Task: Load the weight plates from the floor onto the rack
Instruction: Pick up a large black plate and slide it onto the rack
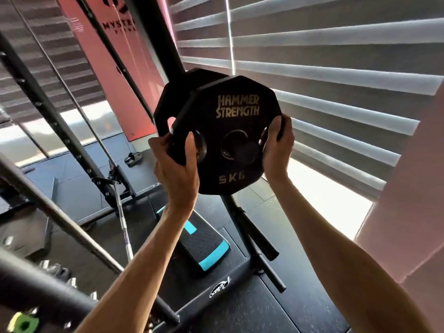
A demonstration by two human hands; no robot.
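A black 5 kg weight plate [230, 131] with gold "Hammer Strength" lettering is held up at chest height in front of the black rack post [168, 51]. My left hand [177, 169] grips its left edge, thumb over a grip hole. My right hand [276, 150] grips its right edge. A dark peg end shows through the plate's centre hole. Just behind it, a second black plate [173, 97] hangs on the rack. Lower on the rack, a bare peg [259, 236] sticks out to the right.
A black step platform with teal ends [204, 243] lies on the dark floor mats below. A steel barbell [60, 212] crosses at lower left, beside a power rack upright [48, 111]. Window blinds [324, 68] fill the right; a pink banner [115, 68] stands behind.
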